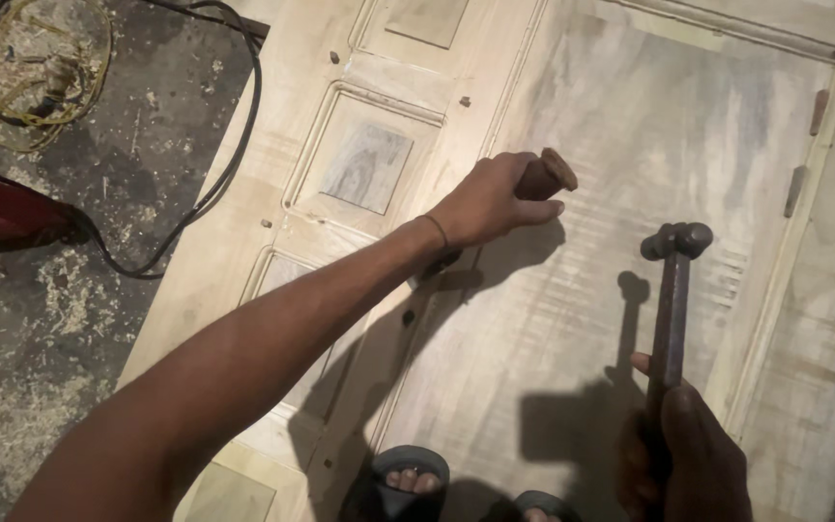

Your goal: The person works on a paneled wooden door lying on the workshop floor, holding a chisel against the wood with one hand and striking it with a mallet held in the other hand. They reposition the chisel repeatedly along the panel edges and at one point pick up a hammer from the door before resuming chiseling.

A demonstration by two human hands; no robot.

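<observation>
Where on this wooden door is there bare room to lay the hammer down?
The wide plain panel between the left hand and the right-edge moulding is bare. The strip beside the carved square panels is narrow, and the sawdust-strewn floor carries black cables.

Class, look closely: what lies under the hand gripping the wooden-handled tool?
Under the left hand lies a pale wooden door with the hand's shadow. The wooden-handled tool shows only its butt; its working end is covered.

Left hand [490, 201] grips chisel [545, 176] on door [630, 145]; right hand [683, 454] holds hammer [671, 309].
</observation>
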